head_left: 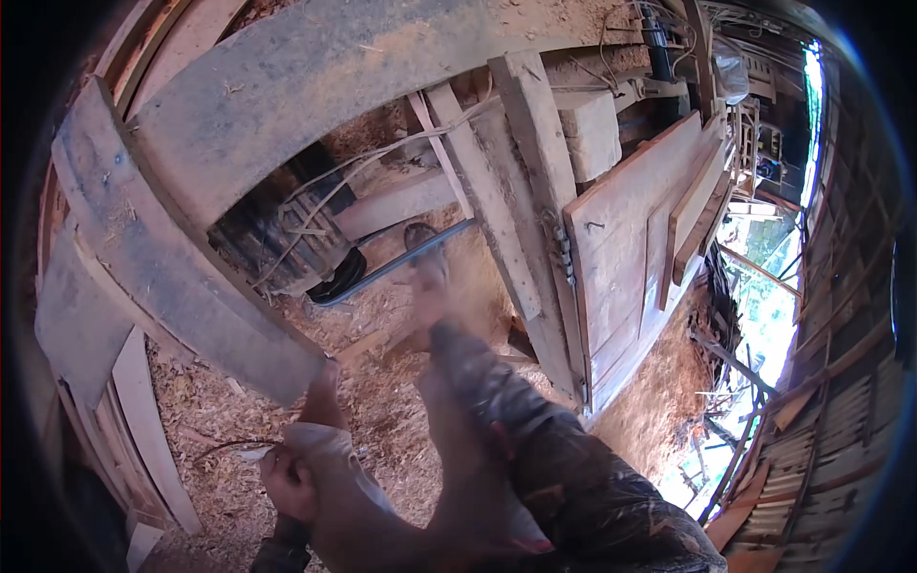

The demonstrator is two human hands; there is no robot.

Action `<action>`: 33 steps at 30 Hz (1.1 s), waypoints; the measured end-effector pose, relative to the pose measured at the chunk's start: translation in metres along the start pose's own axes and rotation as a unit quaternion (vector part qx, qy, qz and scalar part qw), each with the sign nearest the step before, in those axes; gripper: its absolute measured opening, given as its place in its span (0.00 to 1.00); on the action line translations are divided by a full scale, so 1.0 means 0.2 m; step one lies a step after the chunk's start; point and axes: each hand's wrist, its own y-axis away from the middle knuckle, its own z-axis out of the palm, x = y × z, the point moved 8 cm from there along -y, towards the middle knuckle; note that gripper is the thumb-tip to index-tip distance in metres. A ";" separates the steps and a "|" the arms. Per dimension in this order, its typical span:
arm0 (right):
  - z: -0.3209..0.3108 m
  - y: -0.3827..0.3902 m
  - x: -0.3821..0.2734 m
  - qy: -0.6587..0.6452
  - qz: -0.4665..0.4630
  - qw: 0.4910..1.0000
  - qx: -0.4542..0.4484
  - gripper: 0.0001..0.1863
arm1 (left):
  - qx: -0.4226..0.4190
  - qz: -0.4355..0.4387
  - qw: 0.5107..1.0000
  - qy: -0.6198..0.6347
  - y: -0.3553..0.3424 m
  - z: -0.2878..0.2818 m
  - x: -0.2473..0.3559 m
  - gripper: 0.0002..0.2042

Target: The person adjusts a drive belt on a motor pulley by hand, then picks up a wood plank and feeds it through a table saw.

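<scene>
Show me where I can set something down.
Open patches: the broad, dusty grey board across the top, bordering the dark ribbed machine, and the shavings-covered floor between the left hand and pale plank. Crowded: around the right hand, among the machine, blue-grey strip and timbers.

no words, labels, numbers or signs can be read anywhere in view, including on the dark, ribbed machine housing (308, 250), the blue-gray bar (373, 273) beside it, the wooden panel (621, 248) at right and the camouflage-patterned sleeve (583, 468).
</scene>
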 end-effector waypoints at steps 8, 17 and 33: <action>-0.34 -0.38 0.22 0.181 -0.041 0.910 0.371 0.32 | 0.009 -0.050 0.999 -0.007 0.12 0.19 0.00 0.10; -0.11 0.04 -0.01 -0.015 -0.023 0.999 -0.038 0.21 | 0.032 -0.082 0.996 0.006 0.22 0.17 0.03 0.11; 0.17 2.49 1.64 -0.320 0.211 0.923 0.011 0.12 | -0.146 -0.004 0.983 -0.112 0.21 -0.20 0.20 0.11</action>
